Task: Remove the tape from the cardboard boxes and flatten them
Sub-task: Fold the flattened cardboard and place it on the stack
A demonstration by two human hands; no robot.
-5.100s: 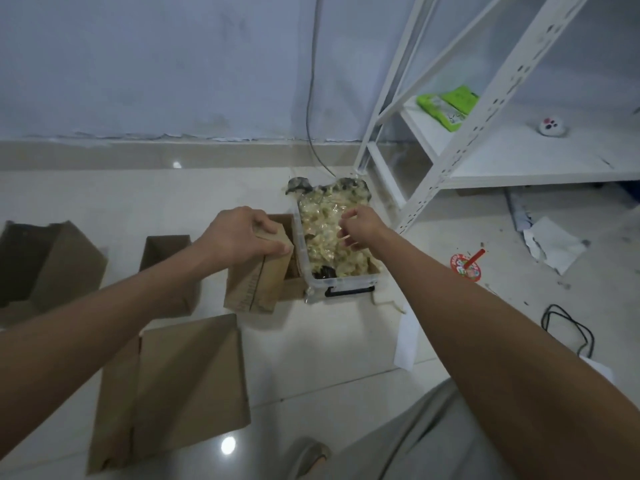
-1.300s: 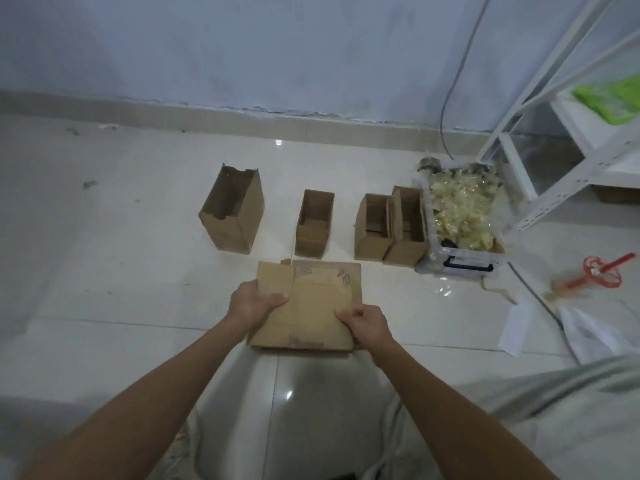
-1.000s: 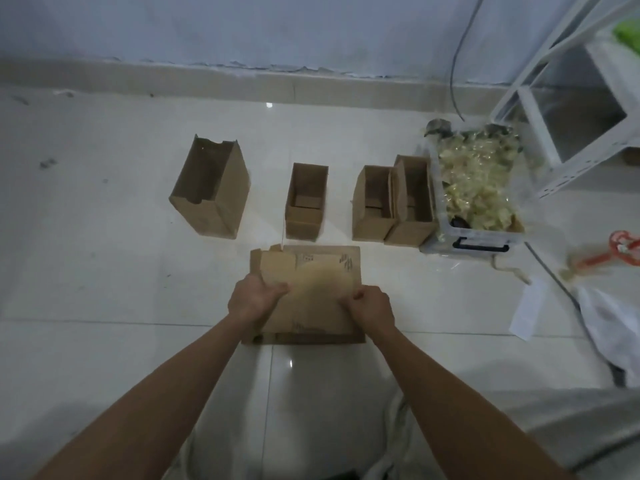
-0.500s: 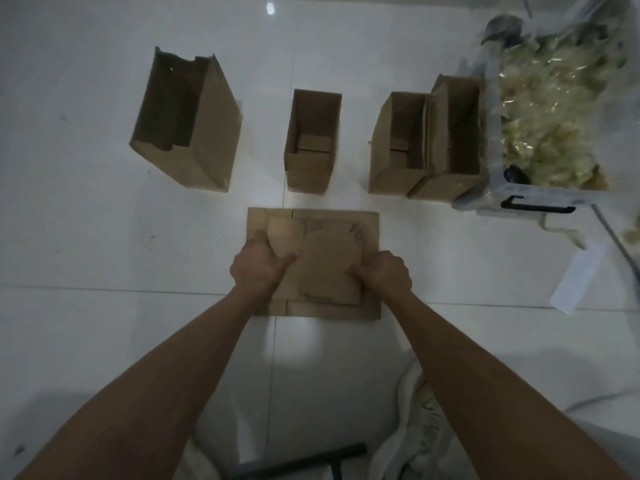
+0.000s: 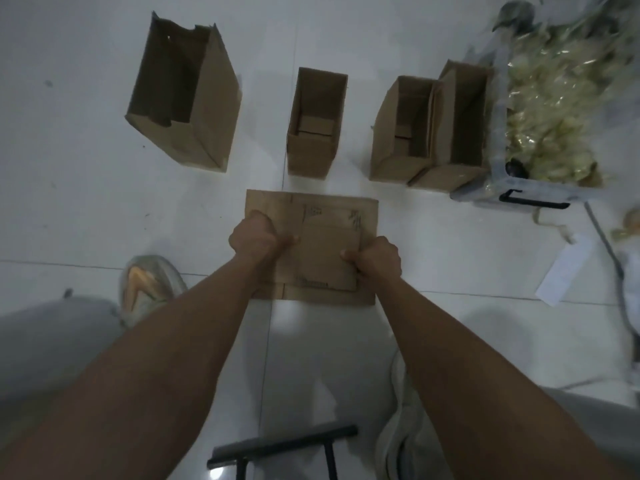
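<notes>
Head view: left hand [image 5: 254,237] and right hand [image 5: 379,259], fingers curled, grip flattened box [image 5: 329,261] by side edges atop larger flat cardboard [image 5: 270,206] on floor [image 5: 86,220]. Dark printed marks on cardboard, unreadable. Four upright open boxes [image 5: 317,133] beyond.

Two hands hold a small flat box [image 5: 329,258] on top of a bigger flat box [image 5: 311,209] on the white floor [image 5: 86,220]. The left hand [image 5: 254,237] and right hand [image 5: 379,259] grip its sides. Four open boxes [image 5: 315,123] stand behind, beside a clear bin [image 5: 498,192].
</notes>
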